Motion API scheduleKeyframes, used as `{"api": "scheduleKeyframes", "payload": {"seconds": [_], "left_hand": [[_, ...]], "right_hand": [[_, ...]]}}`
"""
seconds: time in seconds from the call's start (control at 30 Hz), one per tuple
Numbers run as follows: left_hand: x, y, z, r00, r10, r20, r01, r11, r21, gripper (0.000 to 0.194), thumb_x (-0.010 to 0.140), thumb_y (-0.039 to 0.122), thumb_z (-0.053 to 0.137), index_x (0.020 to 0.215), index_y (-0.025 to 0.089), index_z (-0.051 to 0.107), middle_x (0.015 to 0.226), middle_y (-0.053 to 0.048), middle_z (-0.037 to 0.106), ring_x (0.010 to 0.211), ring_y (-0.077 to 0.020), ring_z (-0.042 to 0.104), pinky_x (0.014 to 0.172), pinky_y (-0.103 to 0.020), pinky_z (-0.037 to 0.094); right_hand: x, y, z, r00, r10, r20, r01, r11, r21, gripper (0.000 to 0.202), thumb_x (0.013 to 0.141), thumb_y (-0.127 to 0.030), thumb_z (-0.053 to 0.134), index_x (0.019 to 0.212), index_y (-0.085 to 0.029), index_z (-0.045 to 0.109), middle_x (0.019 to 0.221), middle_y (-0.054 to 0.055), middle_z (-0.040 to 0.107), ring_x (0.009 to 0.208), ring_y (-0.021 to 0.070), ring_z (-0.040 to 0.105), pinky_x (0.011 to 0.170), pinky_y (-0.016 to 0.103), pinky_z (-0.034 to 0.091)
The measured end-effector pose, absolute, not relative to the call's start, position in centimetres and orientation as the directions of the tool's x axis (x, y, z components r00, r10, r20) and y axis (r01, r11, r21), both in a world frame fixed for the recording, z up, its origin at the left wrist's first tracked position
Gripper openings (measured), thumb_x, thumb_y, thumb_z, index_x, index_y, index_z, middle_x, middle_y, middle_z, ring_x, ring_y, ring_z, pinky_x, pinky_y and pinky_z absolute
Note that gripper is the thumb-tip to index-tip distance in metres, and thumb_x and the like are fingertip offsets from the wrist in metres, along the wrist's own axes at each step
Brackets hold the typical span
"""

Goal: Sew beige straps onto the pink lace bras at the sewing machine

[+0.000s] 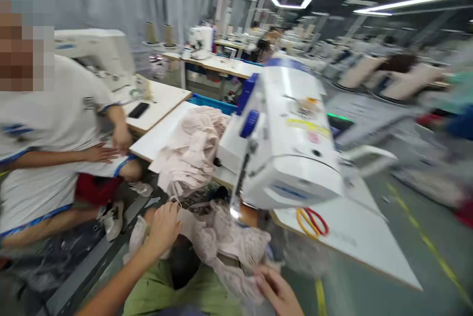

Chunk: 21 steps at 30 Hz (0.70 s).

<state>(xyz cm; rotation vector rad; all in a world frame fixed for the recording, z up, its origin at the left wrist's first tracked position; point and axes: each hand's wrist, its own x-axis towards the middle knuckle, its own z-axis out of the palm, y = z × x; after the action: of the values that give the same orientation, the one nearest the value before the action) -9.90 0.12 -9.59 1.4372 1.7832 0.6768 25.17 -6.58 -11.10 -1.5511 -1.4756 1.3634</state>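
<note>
A pale pink lace bra [240, 242] stretches between my two hands, just below the head of a white sewing machine [291, 158]. My left hand [166, 227] is closed on the bra's left end, with a thin strap loop standing above its fingers. At the lower right, my right hand [275, 287] pinches the lace edge between thumb and fingers. A heap of similar pale pink pieces [192, 148] lies on the white table [158, 138] beyond my left hand. Part of the bra is hidden behind the machine head, and motion blurs the picture.
Scissors with red and yellow handles [312, 222] lie on the table to the right of the machine. A co-worker [59, 123] in white sits at the left, near another sewing machine [96, 54] and a phone [139, 110]. A blue bin [214, 103] stands behind the heap.
</note>
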Motion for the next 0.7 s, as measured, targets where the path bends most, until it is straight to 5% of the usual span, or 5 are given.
{"api": "scheduleKeyframes", "payload": {"seconds": [0.13, 0.27, 0.37, 0.47, 0.7], "left_hand": [[-2.5, -1.6, -10.2, 0.462, 0.881, -0.107, 0.436, -0.12, 0.892, 0.067, 0.085, 0.043, 0.065, 0.143, 0.017, 0.045, 0.15, -0.019, 0.045, 0.139, -0.0341, 0.039, 0.115, -0.048, 0.03], [1.7, -2.6, -9.3, 0.698, 0.673, -0.244, 0.29, 0.045, 0.956, 0.04, 0.092, 0.054, 0.053, 0.099, 0.016, 0.064, 0.096, -0.009, 0.067, 0.092, -0.0248, 0.06, 0.084, -0.033, 0.047], [2.1, -2.0, -8.6, 0.662, 0.681, -0.313, 0.284, 0.159, 0.946, 0.053, 0.091, 0.066, 0.047, 0.068, 0.018, 0.05, 0.066, 0.0, 0.048, 0.065, -0.015, 0.043, 0.064, -0.026, 0.037], [1.4, -1.6, -8.2, 0.655, 0.643, -0.397, 0.272, 0.29, 0.918, 0.061, 0.085, 0.075, 0.05, 0.063, 0.019, 0.04, 0.062, 0.003, 0.035, 0.061, -0.0115, 0.031, 0.058, -0.024, 0.028], [0.8, -1.8, -7.6, 0.599, 0.609, -0.52, 0.143, 0.557, 0.818, 0.061, 0.075, 0.077, 0.064, 0.074, 0.017, 0.054, 0.064, 0.004, 0.04, 0.059, -0.0099, 0.031, 0.057, -0.022, 0.028]], "right_hand": [[20.3, -5.8, -9.9, -0.089, 0.931, -0.355, -0.133, -0.365, -0.922, 0.042, 0.071, -0.059, 0.079, 0.089, -0.022, 0.071, 0.081, 0.002, 0.068, 0.064, 0.0164, 0.064, 0.066, 0.03, 0.05], [19.9, -4.0, -8.9, -0.154, 0.941, -0.302, -0.272, -0.334, -0.902, 0.038, 0.08, -0.052, 0.074, 0.101, -0.021, 0.065, 0.078, 0.001, 0.068, 0.067, 0.0155, 0.066, 0.063, 0.027, 0.049], [23.4, -1.7, -8.5, -0.058, 0.979, -0.193, -0.025, -0.195, -0.981, 0.036, 0.084, -0.051, 0.066, 0.104, -0.022, 0.063, 0.082, 0.002, 0.068, 0.069, 0.0164, 0.067, 0.063, 0.028, 0.051], [28.6, 3.1, -8.1, 0.157, 0.987, -0.039, 0.377, -0.097, -0.921, 0.033, 0.088, -0.046, 0.057, 0.109, -0.022, 0.062, 0.089, 0.003, 0.07, 0.077, 0.018, 0.066, 0.072, 0.032, 0.053], [37.3, 16.8, -6.5, 0.426, 0.905, 0.015, 0.587, -0.264, -0.765, 0.036, 0.093, -0.038, 0.05, 0.121, -0.019, 0.061, 0.119, 0.012, 0.066, 0.106, 0.0232, 0.06, 0.097, 0.037, 0.044]]}}
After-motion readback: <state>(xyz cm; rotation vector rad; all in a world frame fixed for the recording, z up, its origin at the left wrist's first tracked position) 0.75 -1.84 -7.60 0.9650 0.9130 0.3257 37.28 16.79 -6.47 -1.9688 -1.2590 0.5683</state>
